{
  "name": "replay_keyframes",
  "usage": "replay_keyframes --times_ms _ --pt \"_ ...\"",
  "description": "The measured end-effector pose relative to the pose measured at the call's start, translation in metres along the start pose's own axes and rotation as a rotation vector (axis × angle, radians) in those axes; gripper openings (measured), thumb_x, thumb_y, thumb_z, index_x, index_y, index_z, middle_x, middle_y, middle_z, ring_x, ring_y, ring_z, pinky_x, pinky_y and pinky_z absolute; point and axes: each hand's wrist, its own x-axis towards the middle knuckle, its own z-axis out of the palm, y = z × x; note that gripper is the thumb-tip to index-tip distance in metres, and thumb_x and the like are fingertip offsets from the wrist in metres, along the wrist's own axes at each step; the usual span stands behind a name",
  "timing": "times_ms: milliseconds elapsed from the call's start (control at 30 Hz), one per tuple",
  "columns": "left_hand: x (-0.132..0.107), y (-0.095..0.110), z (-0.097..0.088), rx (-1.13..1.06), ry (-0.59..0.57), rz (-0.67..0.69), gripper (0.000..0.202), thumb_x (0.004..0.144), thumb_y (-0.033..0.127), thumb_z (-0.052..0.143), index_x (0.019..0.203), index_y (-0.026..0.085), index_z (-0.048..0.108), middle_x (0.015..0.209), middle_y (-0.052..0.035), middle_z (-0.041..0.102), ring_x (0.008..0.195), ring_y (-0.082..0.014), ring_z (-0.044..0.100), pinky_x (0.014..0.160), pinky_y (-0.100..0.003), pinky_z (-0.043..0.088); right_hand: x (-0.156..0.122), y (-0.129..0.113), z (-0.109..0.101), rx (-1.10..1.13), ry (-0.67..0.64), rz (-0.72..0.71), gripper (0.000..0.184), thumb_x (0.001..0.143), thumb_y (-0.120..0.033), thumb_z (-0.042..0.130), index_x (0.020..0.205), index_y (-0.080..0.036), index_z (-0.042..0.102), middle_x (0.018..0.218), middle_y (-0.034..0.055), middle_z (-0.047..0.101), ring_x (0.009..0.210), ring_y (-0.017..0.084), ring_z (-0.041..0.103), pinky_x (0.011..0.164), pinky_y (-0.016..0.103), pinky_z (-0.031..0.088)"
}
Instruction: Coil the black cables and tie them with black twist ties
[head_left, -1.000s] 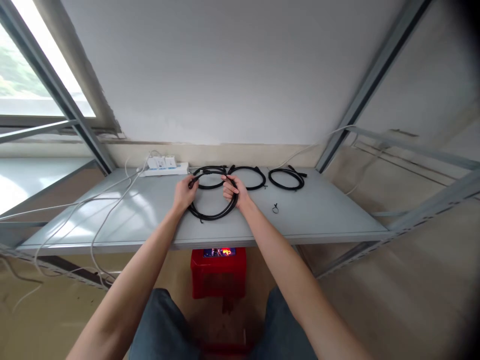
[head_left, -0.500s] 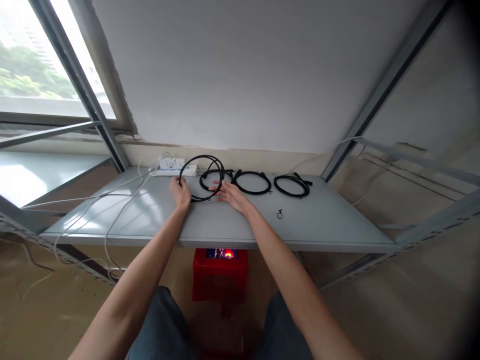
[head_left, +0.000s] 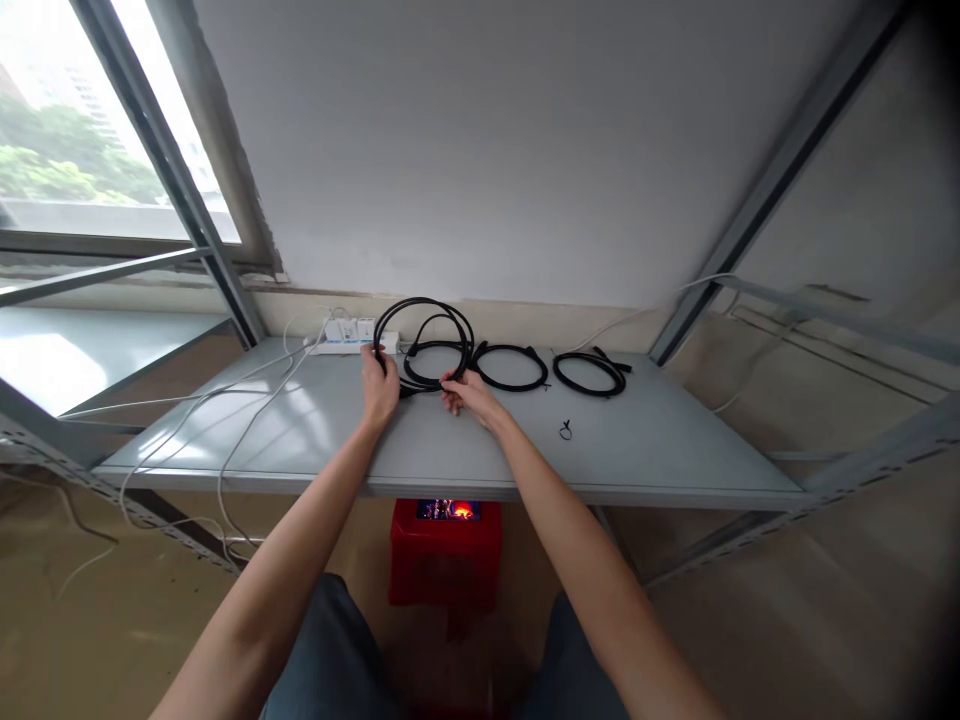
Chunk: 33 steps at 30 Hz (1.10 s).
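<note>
A coiled black cable (head_left: 424,305) stands upright on edge above the grey shelf (head_left: 315,435). My left hand (head_left: 380,385) is closed around the coil's left side. On the coil's lower right edge, my right hand (head_left: 466,395) pinches the cable with its fingertips. Behind the held coil another black cable coil (head_left: 429,368) lies flat. To its right lie a second flat coil (head_left: 511,367) and a third one (head_left: 592,373).
A white power strip (head_left: 346,335) with plugged adapters sits at the back left, white cords trailing off the shelf's left side. A small black tie (head_left: 565,431) lies right of my right hand. A red crate (head_left: 446,550) stands under the shelf.
The coil lay flat between both hands a second ago; my left hand has tipped it upright and shifted it back. My right hand let go, opened, then pinched the coil again.
</note>
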Motion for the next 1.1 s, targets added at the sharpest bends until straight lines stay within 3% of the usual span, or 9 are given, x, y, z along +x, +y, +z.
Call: replay_keyframes --times_ms 133,267,400,533,700,800,900,1000,1100 --pt "-0.001 0.002 0.0 0.05 -0.072 0.052 0.013 0.099 0.022 0.057 0.111 0.024 0.057 0.099 -0.0045 0.068 0.082 -0.0208 0.064 0.086 -0.037 0.055 0.009 0.005 -0.001 -0.028 0.257 -0.082 0.015 0.104 -0.029 0.069 0.094 -0.022 0.061 0.077 -0.002 0.063 0.059 0.011 0.06 0.042 0.018 0.05" --pt "-0.002 -0.004 0.003 0.131 -0.164 0.042 0.027 0.088 0.017 0.066 0.113 0.023 0.06 0.112 -0.0063 0.064 0.086 -0.0204 0.062 0.09 -0.04 0.057 0.016 0.009 -0.008 -0.036 0.398 -0.131 0.022 0.107 -0.032 0.063 0.089 -0.022 0.058 0.09 0.0014 0.065 0.068 0.012 0.062 0.043 0.017 0.053" --pt "-0.002 -0.008 0.003 0.137 -0.048 0.05 0.046 0.085 0.017 0.072 0.128 0.022 0.055 0.123 -0.01 0.058 0.101 -0.0239 0.062 0.103 -0.047 0.059 0.019 0.013 -0.012 -0.017 0.427 -0.123 0.023 0.11 -0.032 0.063 0.091 -0.022 0.055 0.086 0.0014 0.067 0.062 0.011 0.063 0.046 0.018 0.058" --pt "-0.004 -0.001 -0.001 0.136 -0.017 0.19 0.064 0.089 0.019 0.071 0.149 0.019 0.05 0.144 -0.0196 0.054 0.13 -0.0318 0.062 0.124 -0.052 0.05 0.02 0.014 -0.012 0.023 0.424 -0.1 0.02 0.113 -0.03 0.061 0.096 -0.023 0.053 0.08 0.0004 0.068 0.053 0.011 0.063 0.046 0.022 0.06" --pt "-0.003 0.004 -0.003 0.121 -0.046 0.272 0.08 0.093 0.021 0.07 0.167 0.019 0.042 0.166 -0.0245 0.047 0.164 -0.0373 0.043 0.138 -0.055 0.036 0.017 0.012 -0.012 0.124 0.365 -0.028 0.004 0.114 -0.026 0.056 0.112 -0.023 0.055 0.073 -0.0018 0.068 0.05 0.015 0.066 0.043 0.026 0.059" --pt "0.001 -0.005 0.0 -0.005 -0.081 -0.029 0.095 0.092 0.023 0.073 0.176 0.024 0.029 0.17 -0.0243 0.047 0.156 -0.0345 0.056 0.127 -0.05 0.051 0.013 0.01 -0.012 0.09 0.325 -0.024 0.02 0.113 -0.022 0.053 0.133 -0.023 0.053 0.071 -0.0049 0.068 0.05 0.016 0.064 0.043 0.026 0.056" --pt "0.004 -0.011 0.001 -0.064 -0.146 -0.263 0.095 0.093 0.024 0.071 0.176 0.027 0.027 0.155 -0.0208 0.063 0.124 -0.0281 0.075 0.105 -0.044 0.064 0.01 0.01 -0.013 0.028 0.266 -0.032 0.033 0.111 -0.023 0.057 0.144 -0.022 0.053 0.07 -0.0059 0.066 0.046 0.015 0.058 0.039 0.024 0.049" --pt "0.0 -0.005 -0.001 0.04 -0.175 -0.065 0.081 0.089 0.015 0.066 0.167 0.024 0.045 0.146 -0.0162 0.068 0.111 -0.025 0.074 0.106 -0.043 0.063 0.012 0.01 -0.015 -0.023 0.253 -0.049 0.035 0.109 -0.022 0.057 0.144 -0.02 0.057 0.068 -0.0069 0.063 0.041 0.013 0.051 0.035 0.024 0.039" --pt "-0.005 0.005 -0.006 0.192 -0.126 0.125 0.073 0.083 0.005 0.059 0.154 0.02 0.061 0.145 -0.0178 0.065 0.126 -0.0315 0.07 0.117 -0.047 0.057 0.015 0.013 -0.014 -0.117 0.295 -0.109 0.032 0.11 -0.022 0.056 0.141 -0.021 0.062 0.071 -0.0066 0.063 0.041 0.011 0.048 0.037 0.024 0.037"
